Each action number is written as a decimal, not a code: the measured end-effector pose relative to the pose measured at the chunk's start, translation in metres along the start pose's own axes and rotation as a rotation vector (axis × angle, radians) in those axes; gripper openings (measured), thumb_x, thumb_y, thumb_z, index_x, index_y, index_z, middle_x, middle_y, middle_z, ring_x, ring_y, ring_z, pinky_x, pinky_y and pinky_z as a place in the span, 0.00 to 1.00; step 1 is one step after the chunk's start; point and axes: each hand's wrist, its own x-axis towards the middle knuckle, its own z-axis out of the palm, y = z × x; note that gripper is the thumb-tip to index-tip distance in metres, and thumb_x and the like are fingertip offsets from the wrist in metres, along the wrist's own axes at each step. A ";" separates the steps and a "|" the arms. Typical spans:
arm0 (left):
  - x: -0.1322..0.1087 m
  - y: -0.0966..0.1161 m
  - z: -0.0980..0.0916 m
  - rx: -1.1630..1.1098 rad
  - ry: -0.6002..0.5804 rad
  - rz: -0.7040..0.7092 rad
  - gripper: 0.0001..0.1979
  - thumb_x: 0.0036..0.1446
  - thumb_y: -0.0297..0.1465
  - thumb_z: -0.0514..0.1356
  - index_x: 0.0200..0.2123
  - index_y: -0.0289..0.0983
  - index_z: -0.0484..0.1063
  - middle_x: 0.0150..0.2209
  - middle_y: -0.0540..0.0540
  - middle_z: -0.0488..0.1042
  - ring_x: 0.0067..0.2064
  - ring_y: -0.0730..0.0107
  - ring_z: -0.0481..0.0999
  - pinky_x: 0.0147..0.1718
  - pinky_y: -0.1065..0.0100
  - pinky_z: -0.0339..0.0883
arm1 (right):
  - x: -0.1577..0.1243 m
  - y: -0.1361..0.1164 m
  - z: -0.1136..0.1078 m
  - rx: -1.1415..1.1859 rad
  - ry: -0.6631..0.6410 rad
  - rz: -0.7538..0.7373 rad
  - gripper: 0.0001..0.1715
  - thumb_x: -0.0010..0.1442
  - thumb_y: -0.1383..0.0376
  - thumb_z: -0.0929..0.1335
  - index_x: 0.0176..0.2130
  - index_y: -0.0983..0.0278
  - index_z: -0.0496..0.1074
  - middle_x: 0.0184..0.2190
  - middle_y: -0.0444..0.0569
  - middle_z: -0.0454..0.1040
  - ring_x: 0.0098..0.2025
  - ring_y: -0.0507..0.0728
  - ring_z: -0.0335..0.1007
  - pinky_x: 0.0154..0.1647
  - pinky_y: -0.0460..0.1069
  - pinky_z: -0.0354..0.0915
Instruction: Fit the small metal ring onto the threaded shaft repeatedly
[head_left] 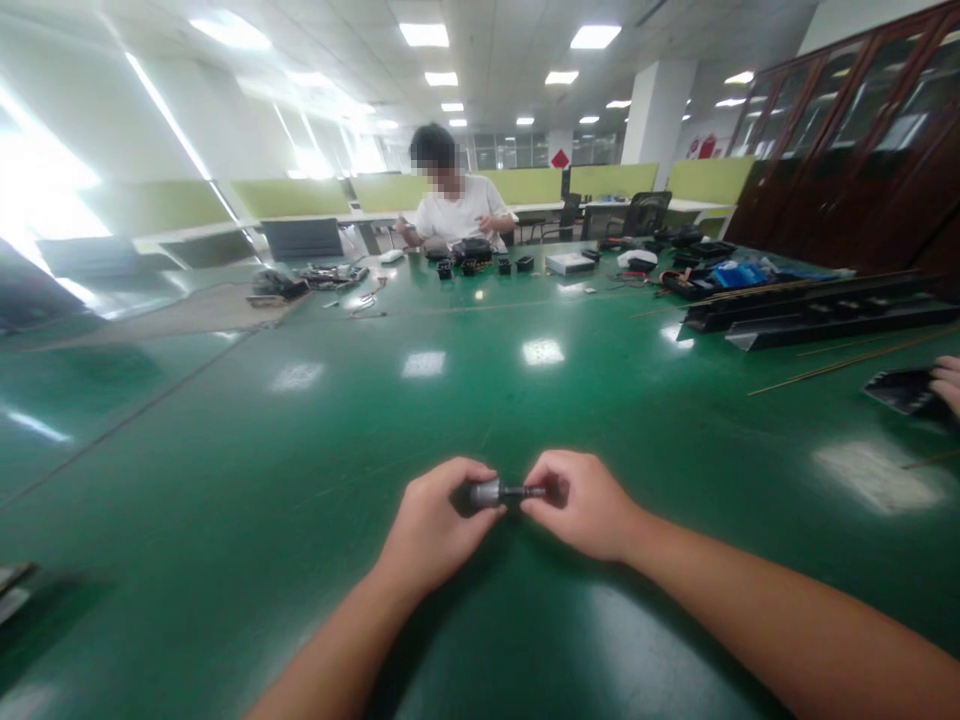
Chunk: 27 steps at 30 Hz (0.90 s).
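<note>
Close in front of me, just over the green tabletop, my left hand (442, 515) grips a small silver cylinder (486, 493) between thumb and fingers. A thin dark shaft (513, 491) points rightward out of the cylinder. My right hand (581, 500) pinches the far end of that shaft, thumb below and curled fingers above. The two hands are a short gap apart. Blur and small size hide the exact kind of this part, and whether cylinder and shaft are one piece I cannot tell.
Across the green table (360, 420) a person in a white shirt (469, 205) sits behind several small black parts (470, 267). Long black metal channels (832, 310) and thin rods lie at right. Another person's hand (948, 382) touches a black piece (904, 390) at the right edge.
</note>
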 end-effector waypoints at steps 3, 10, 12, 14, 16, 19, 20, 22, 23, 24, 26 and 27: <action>0.001 0.000 0.000 0.000 0.001 0.006 0.09 0.50 0.28 0.66 0.37 0.39 0.75 0.36 0.48 0.79 0.37 0.65 0.78 0.38 0.67 0.72 | 0.000 0.000 0.000 0.001 -0.003 0.008 0.04 0.53 0.70 0.72 0.31 0.63 0.74 0.26 0.43 0.73 0.27 0.52 0.67 0.28 0.46 0.60; 0.001 0.000 -0.001 0.015 0.012 0.013 0.09 0.50 0.28 0.66 0.37 0.39 0.75 0.36 0.48 0.79 0.37 0.66 0.78 0.38 0.67 0.72 | -0.001 0.001 0.001 -0.013 0.007 0.034 0.02 0.54 0.69 0.72 0.31 0.63 0.74 0.26 0.44 0.74 0.27 0.53 0.68 0.28 0.46 0.60; 0.002 0.000 -0.001 0.014 0.018 0.011 0.09 0.50 0.28 0.66 0.37 0.39 0.75 0.36 0.48 0.79 0.37 0.65 0.78 0.38 0.67 0.72 | -0.001 0.001 0.001 -0.018 0.012 0.039 0.02 0.54 0.69 0.72 0.31 0.63 0.75 0.26 0.44 0.74 0.27 0.53 0.68 0.28 0.46 0.60; 0.002 -0.001 -0.002 0.012 0.018 0.009 0.09 0.50 0.28 0.66 0.37 0.39 0.75 0.37 0.48 0.79 0.38 0.65 0.78 0.39 0.67 0.72 | -0.001 0.001 0.000 -0.020 0.010 0.040 0.01 0.54 0.69 0.72 0.31 0.63 0.75 0.26 0.44 0.74 0.27 0.53 0.68 0.28 0.46 0.60; 0.002 -0.002 -0.002 0.012 0.014 0.006 0.09 0.50 0.28 0.66 0.37 0.39 0.75 0.37 0.49 0.79 0.38 0.66 0.78 0.39 0.67 0.71 | -0.001 0.000 0.000 -0.020 0.004 0.039 0.01 0.54 0.69 0.72 0.31 0.63 0.75 0.26 0.44 0.74 0.27 0.53 0.68 0.28 0.46 0.60; 0.002 -0.002 -0.002 0.007 0.012 0.001 0.09 0.50 0.27 0.66 0.37 0.39 0.75 0.37 0.49 0.78 0.38 0.66 0.78 0.39 0.67 0.71 | -0.001 0.000 0.000 -0.028 0.007 0.045 0.01 0.54 0.68 0.72 0.31 0.63 0.75 0.26 0.44 0.74 0.28 0.53 0.68 0.28 0.46 0.60; 0.002 -0.002 -0.002 0.003 0.012 -0.001 0.09 0.50 0.27 0.66 0.37 0.40 0.75 0.37 0.49 0.78 0.38 0.66 0.78 0.39 0.67 0.71 | -0.001 0.000 -0.001 -0.030 0.007 0.046 0.01 0.54 0.68 0.72 0.31 0.63 0.75 0.26 0.44 0.74 0.28 0.53 0.68 0.29 0.47 0.60; 0.002 -0.002 -0.002 -0.002 0.010 -0.009 0.08 0.50 0.27 0.66 0.36 0.40 0.75 0.37 0.50 0.78 0.38 0.67 0.78 0.39 0.68 0.70 | -0.001 0.000 -0.001 -0.029 0.008 0.048 0.02 0.54 0.68 0.72 0.31 0.63 0.75 0.26 0.44 0.75 0.28 0.53 0.68 0.29 0.47 0.60; 0.002 -0.003 -0.002 -0.002 0.008 -0.015 0.08 0.50 0.27 0.66 0.36 0.40 0.75 0.37 0.50 0.78 0.38 0.67 0.78 0.39 0.68 0.70 | -0.001 0.000 -0.001 -0.026 0.007 0.050 0.02 0.54 0.68 0.72 0.31 0.63 0.75 0.26 0.44 0.75 0.28 0.53 0.68 0.29 0.47 0.60; 0.002 -0.003 -0.002 -0.001 0.006 -0.022 0.08 0.50 0.27 0.66 0.36 0.40 0.75 0.37 0.50 0.78 0.38 0.67 0.78 0.39 0.68 0.70 | -0.001 0.000 -0.001 -0.024 0.007 0.051 0.02 0.53 0.68 0.72 0.31 0.63 0.75 0.26 0.44 0.75 0.28 0.53 0.68 0.29 0.46 0.60; 0.001 -0.005 -0.002 0.004 0.003 -0.037 0.09 0.50 0.27 0.66 0.37 0.40 0.75 0.37 0.51 0.78 0.38 0.67 0.77 0.40 0.68 0.69 | -0.001 0.001 0.000 -0.023 0.010 0.054 0.02 0.53 0.68 0.72 0.31 0.63 0.75 0.26 0.44 0.75 0.28 0.52 0.68 0.29 0.46 0.60; 0.001 -0.006 -0.001 0.007 0.002 -0.044 0.09 0.50 0.28 0.66 0.37 0.41 0.75 0.37 0.51 0.78 0.39 0.68 0.77 0.40 0.68 0.69 | 0.000 0.001 0.000 -0.025 0.012 0.055 0.02 0.53 0.68 0.72 0.31 0.63 0.75 0.26 0.44 0.75 0.28 0.52 0.68 0.29 0.46 0.60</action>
